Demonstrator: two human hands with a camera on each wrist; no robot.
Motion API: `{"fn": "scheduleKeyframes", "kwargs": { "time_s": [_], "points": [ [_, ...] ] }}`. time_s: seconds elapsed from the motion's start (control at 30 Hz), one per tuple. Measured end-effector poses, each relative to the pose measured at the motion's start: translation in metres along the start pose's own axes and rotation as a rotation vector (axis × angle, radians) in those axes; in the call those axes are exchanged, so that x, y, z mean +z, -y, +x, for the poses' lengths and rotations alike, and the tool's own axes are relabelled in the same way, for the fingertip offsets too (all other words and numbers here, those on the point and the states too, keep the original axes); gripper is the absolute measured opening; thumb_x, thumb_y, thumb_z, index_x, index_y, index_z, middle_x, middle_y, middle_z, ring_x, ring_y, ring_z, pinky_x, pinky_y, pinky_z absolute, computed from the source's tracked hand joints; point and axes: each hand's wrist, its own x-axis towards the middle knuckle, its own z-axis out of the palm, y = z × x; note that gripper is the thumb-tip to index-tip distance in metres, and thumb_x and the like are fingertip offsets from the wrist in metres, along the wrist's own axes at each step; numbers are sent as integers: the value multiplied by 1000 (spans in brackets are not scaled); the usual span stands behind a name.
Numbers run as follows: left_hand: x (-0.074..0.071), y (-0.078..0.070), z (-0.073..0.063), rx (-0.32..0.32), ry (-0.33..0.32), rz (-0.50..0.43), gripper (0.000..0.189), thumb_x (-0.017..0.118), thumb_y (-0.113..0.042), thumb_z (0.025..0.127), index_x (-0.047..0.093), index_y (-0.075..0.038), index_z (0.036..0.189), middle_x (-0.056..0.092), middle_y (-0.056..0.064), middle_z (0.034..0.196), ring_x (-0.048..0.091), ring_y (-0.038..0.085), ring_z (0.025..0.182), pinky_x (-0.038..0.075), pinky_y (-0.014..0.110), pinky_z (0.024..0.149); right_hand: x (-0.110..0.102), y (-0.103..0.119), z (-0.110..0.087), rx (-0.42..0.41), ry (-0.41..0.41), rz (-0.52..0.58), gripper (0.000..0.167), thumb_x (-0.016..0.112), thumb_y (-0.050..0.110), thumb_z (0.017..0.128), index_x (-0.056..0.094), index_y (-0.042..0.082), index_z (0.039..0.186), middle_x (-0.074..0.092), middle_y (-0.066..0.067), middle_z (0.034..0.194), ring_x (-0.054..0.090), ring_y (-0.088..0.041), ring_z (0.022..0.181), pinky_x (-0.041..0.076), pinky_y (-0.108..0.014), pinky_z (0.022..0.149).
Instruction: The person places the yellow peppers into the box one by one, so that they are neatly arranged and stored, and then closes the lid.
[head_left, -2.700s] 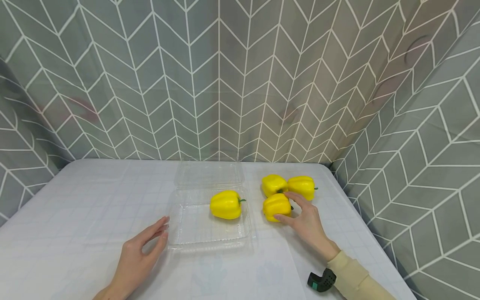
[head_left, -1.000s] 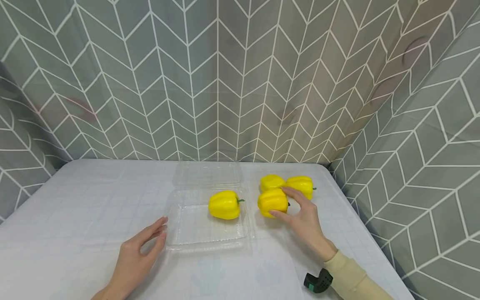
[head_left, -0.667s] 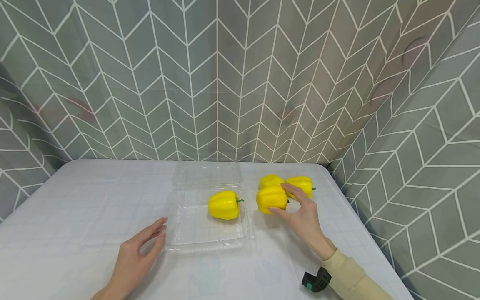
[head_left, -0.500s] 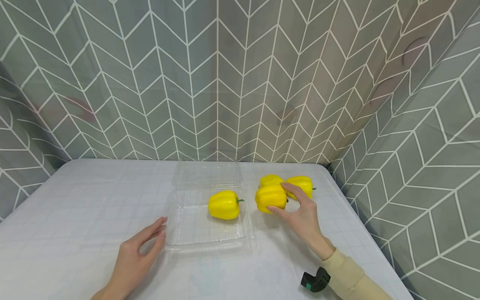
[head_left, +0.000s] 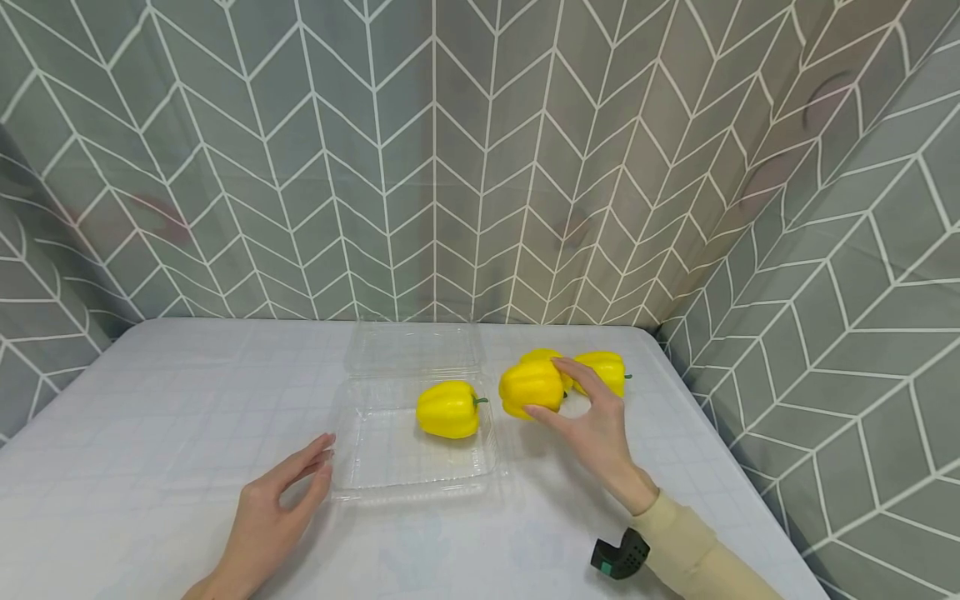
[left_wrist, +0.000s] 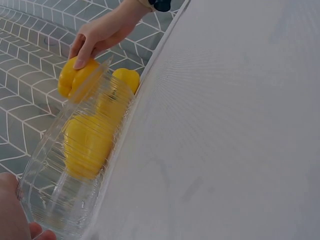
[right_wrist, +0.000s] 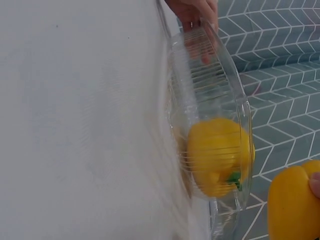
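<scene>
My right hand (head_left: pixel 594 429) grips a yellow bell pepper (head_left: pixel 529 388) between thumb and fingers, lifted off the table just right of a clear plastic clamshell box (head_left: pixel 382 487). Another yellow bell pepper (head_left: pixel 447 410) lies in the right part of the box, its green stem pointing right. At the box's left side, my left hand (head_left: pixel 273 517) has its fingertips at the rim, fingers fairly straight. In the left wrist view the raised pepper (left_wrist: pixel 75 80) hangs above the box's far end. The right wrist view shows the boxed pepper (right_wrist: pixel 215 155) through the ribbed wall.
Two more yellow peppers sit at the back right: one pepper (head_left: pixel 603 371) in plain sight, the other pepper (head_left: pixel 542 354) partly hidden behind the held one. The box's lid (head_left: pixel 416 348) lies folded back. A patterned curtain (head_left: pixel 435 167) rises behind the white table (head_left: pixel 187 400).
My right hand has taken hold of the front pepper, raised it off the table and carried it left toward the box. The left hand has stayed almost still at the box's side.
</scene>
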Motion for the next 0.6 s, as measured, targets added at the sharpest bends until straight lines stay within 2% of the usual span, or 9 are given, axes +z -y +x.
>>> {"fn": "scheduleKeyframes", "kwargs": {
  "time_s": [0.27,0.6],
  "points": [
    [1,0,0,-7,-8,-7,42,71,3,88,66,-5,129,73,10,117,66,-8,98,40,0,95,7,5,1,-8,-3,38,70,95,18,65,65,9,128,63,-8,136,55,-28,130,39,-47,114],
    [0,3,-1,-3,-1,-7,43,71,3,88,66,-6,130,73,8,119,65,-9,99,41,1,94,14,13,4,-40,0,63,69,94,19,67,65,12,129,64,-3,135,55,-21,130,40,-44,115]
  ]
}}
